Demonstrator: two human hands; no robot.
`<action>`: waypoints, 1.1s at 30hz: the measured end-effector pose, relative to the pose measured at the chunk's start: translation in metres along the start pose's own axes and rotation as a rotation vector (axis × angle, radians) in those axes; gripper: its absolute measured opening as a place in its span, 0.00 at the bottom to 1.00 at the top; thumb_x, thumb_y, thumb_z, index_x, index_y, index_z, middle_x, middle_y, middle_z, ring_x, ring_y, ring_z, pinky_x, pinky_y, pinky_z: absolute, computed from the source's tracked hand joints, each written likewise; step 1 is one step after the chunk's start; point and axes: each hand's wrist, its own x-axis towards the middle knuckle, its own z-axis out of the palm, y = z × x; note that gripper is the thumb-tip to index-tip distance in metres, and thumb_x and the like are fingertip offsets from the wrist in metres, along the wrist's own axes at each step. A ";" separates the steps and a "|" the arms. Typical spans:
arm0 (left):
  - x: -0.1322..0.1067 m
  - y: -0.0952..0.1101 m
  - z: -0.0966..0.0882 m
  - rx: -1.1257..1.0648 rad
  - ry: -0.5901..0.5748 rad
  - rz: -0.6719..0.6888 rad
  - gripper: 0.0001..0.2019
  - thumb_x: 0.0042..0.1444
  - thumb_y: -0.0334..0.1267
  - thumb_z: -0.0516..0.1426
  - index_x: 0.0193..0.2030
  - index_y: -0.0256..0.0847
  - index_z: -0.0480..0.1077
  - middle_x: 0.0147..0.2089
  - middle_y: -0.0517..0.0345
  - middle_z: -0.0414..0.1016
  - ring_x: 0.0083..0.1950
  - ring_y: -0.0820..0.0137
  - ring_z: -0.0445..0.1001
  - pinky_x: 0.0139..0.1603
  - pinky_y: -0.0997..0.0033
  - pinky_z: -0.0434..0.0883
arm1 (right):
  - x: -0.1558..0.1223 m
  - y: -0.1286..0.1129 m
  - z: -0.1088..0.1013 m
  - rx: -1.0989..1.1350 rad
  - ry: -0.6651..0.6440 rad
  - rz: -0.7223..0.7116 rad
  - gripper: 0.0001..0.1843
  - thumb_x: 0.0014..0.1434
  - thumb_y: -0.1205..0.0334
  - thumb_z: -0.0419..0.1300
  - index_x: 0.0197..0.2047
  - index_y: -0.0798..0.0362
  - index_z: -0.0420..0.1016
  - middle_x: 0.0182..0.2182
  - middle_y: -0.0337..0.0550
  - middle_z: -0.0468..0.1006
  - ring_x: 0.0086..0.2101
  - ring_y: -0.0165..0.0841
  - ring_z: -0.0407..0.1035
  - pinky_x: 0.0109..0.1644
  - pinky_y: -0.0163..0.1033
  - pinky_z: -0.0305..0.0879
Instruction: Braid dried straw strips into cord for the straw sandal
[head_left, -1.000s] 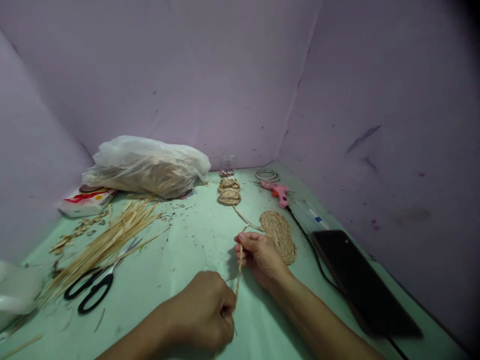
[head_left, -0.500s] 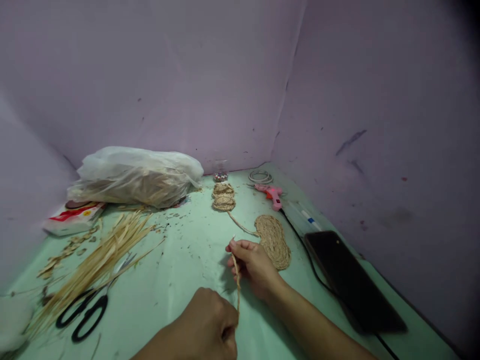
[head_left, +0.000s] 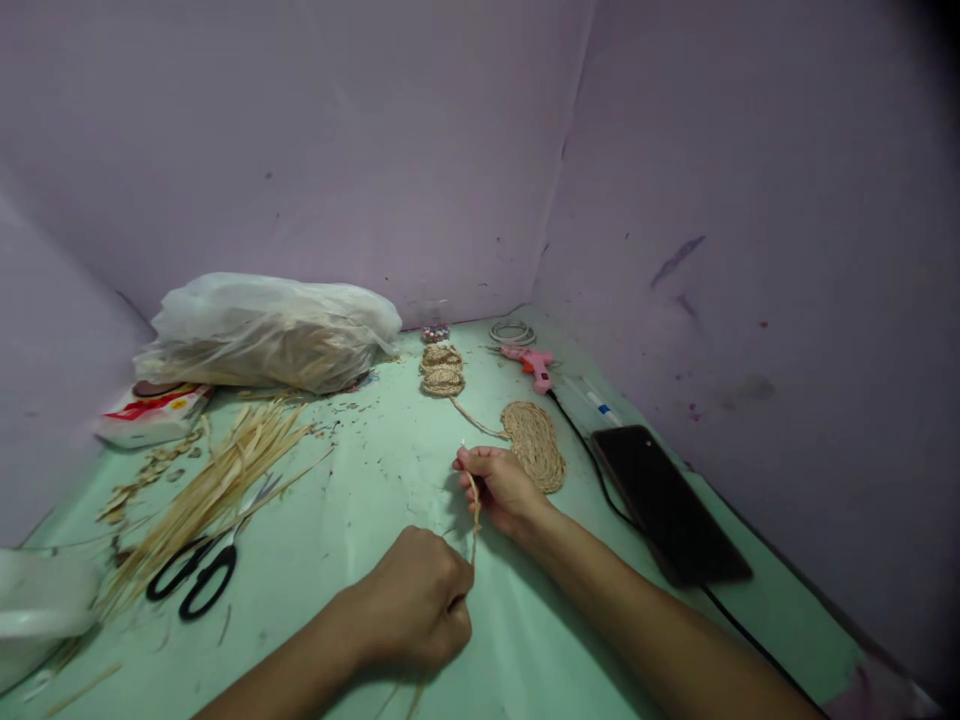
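A thin braided straw cord (head_left: 475, 520) is stretched between my two hands above the green table (head_left: 360, 520). My left hand (head_left: 412, 605) is closed in a fist on the cord's near end, low in the middle. My right hand (head_left: 501, 490) pinches the far end, fingers curled. Just beyond my right hand lies a flat oval mat of coiled braid (head_left: 534, 445), with a braid tail running back to two small coiled pieces (head_left: 442, 370).
Loose straw strips (head_left: 225, 475) and black scissors (head_left: 193, 580) lie at the left. A plastic bag of straw (head_left: 270, 335) sits at the back. A pink glue gun (head_left: 531, 363) with its black cable and a dark phone (head_left: 664, 500) lie at the right. Purple walls enclose the table.
The braid end near my right hand has straightened out of its earlier loop. Both hands keep their grip on the cord, and the view has shifted a little.
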 end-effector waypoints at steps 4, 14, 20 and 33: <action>0.002 -0.005 0.008 -0.260 0.154 -0.175 0.05 0.37 0.28 0.47 0.15 0.37 0.57 0.16 0.63 0.58 0.19 0.78 0.53 0.22 0.76 0.51 | 0.005 -0.006 -0.004 0.076 0.028 -0.047 0.08 0.49 0.63 0.57 0.23 0.58 0.67 0.12 0.33 0.66 0.11 0.19 0.56 0.13 0.25 0.53; 0.001 -0.007 0.007 -0.396 0.022 -0.125 0.07 0.30 0.24 0.45 0.13 0.37 0.48 0.14 0.65 0.50 0.18 0.81 0.48 0.19 0.77 0.48 | 0.006 -0.001 -0.004 0.118 0.026 -0.064 0.12 0.42 0.58 0.62 0.21 0.58 0.66 0.11 0.36 0.68 0.11 0.24 0.59 0.13 0.30 0.57; 0.001 -0.010 0.010 -0.660 0.197 -0.336 0.05 0.33 0.26 0.44 0.14 0.37 0.54 0.15 0.65 0.52 0.20 0.79 0.51 0.21 0.78 0.51 | 0.011 -0.003 -0.005 0.224 0.094 -0.137 0.12 0.42 0.59 0.63 0.23 0.57 0.66 0.13 0.35 0.69 0.13 0.22 0.60 0.15 0.27 0.59; 0.008 -0.018 -0.004 -1.174 0.251 -0.446 0.05 0.38 0.34 0.50 0.17 0.36 0.58 0.15 0.68 0.51 0.18 0.81 0.47 0.18 0.78 0.48 | 0.010 0.001 -0.003 0.056 -0.161 -0.083 0.20 0.45 0.49 0.59 0.30 0.59 0.72 0.20 0.43 0.73 0.17 0.27 0.65 0.19 0.31 0.63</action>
